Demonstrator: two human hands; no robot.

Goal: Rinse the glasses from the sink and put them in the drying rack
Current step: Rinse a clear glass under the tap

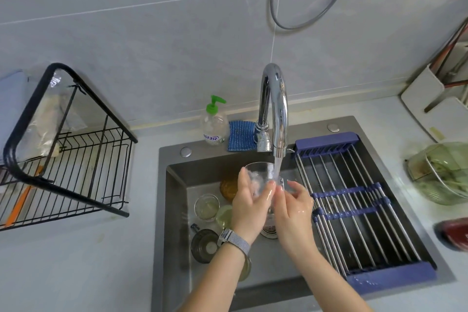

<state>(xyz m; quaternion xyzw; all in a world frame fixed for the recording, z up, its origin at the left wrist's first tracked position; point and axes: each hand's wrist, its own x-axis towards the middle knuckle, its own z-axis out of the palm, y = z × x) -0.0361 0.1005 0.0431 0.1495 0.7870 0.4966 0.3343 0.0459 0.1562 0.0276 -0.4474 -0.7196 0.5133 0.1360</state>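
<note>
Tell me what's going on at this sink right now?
A person is rinsing a clear glass under the running faucet. The left hand grips the glass while the right hand rubs its other side. More glasses wait in the sink: an amber glass, a small clear glass and a dark mug. The black drying rack on the left holds no glasses yet.

— Status of the glass?
— My left hand (249, 197) grips a clear glass (263, 176) under the running faucet (276, 114); my right hand (295, 201) touches its rim.
— Sink (174, 210) contents?
— Several more glasses; a black drying rack (68, 164) stands left.
</note>
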